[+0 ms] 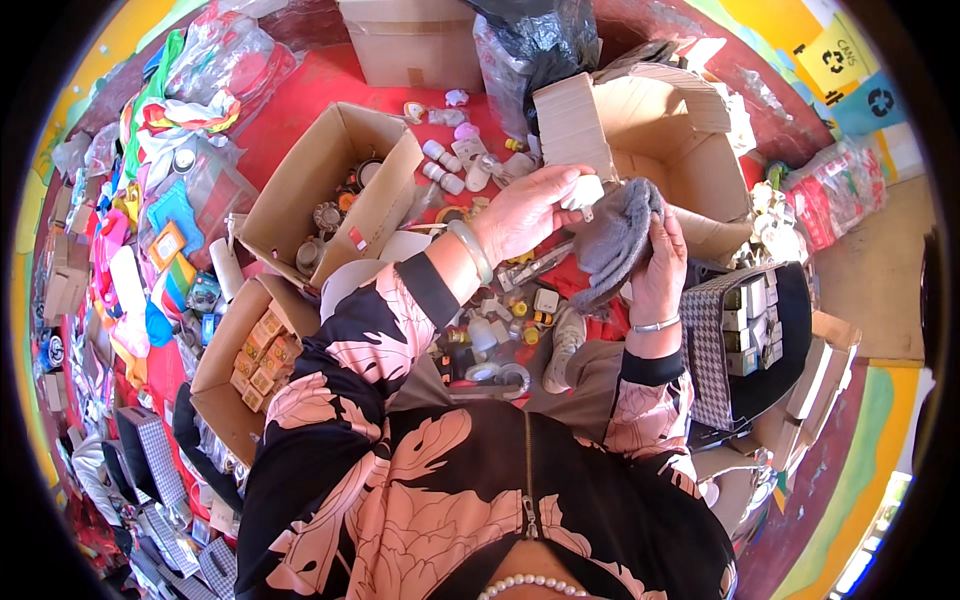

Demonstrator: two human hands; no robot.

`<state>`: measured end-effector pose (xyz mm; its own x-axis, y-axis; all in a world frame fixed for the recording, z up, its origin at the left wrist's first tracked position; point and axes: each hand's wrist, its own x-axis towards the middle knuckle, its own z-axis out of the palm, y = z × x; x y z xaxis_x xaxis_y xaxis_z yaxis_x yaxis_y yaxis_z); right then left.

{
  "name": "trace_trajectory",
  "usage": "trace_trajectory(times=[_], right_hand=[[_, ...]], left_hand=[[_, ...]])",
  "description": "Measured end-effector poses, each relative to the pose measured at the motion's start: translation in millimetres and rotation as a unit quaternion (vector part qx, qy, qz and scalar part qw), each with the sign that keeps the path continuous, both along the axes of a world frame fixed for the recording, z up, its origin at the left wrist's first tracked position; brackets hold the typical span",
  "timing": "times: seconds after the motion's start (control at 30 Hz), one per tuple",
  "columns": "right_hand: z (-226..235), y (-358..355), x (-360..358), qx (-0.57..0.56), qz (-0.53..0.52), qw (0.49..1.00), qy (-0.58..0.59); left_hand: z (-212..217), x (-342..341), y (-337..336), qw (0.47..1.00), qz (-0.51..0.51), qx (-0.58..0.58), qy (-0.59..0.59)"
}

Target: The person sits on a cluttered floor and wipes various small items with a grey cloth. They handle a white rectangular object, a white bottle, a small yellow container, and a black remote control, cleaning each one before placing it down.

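A small white plug [582, 192] is held in the left hand [525, 212], with the fingers curled around it and the thumb pressed on its side. A grey cloth [618, 236] is gripped by the right hand [660, 268]; the fingers are closed on the lower part of the cloth, and its upper end is laid against the plug. Both things are kept in the air above the middle of the red mat [300, 95], just in front of the open cardboard box [668, 130] near the far right corner.

The step in hand seems to be the wiping of the plug with the cloth. For the next move, it is judged that the plug must be turned between the fingers so that its other faces meet the cloth, while a steady hold is kept, because the piece is small and smooth and could slip.

Many small white and yellow parts [505, 320] are spread on the mat below the hands. A second box [330, 185] with round metal pieces stands toward the far left, and a box of small yellow packets [262, 365] lies at the left edge.
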<state>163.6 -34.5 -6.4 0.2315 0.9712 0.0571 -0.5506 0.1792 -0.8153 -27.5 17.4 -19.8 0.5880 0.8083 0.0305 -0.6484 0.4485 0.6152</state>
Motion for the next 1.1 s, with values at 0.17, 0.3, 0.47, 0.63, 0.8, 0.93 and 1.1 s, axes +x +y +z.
trace_trajectory(times=[0.17,0.3,0.47,0.63,0.8,0.93,1.1], right_hand=[[7,-4,-7,0.091,0.000,0.946,-0.310],[2,-7,-10,0.089,0.042,0.916,-0.388],[-21,-5,-15,-0.106,0.084,0.983,-0.124],[-13,-5,-1,-0.088,0.097,0.991,-0.003],[13,-32,-10,-0.061,0.225,0.967,-0.098],[-23,-67,-48,-0.033,0.237,0.896,-0.375],[-36,-115,-75,-0.116,0.215,0.938,-0.244]], left_hand=[[1,5,-5,0.982,0.016,0.124,0.144],[0,6,-11,0.930,0.052,0.292,0.217],[1,6,-27,0.914,0.065,0.343,0.207],[10,-4,-36,0.815,0.161,0.461,0.312],[2,-22,-77,0.665,0.280,0.500,0.479],[-22,-33,-122,0.672,0.223,0.500,0.499],[-10,-62,-180,0.713,0.151,0.474,0.494]])
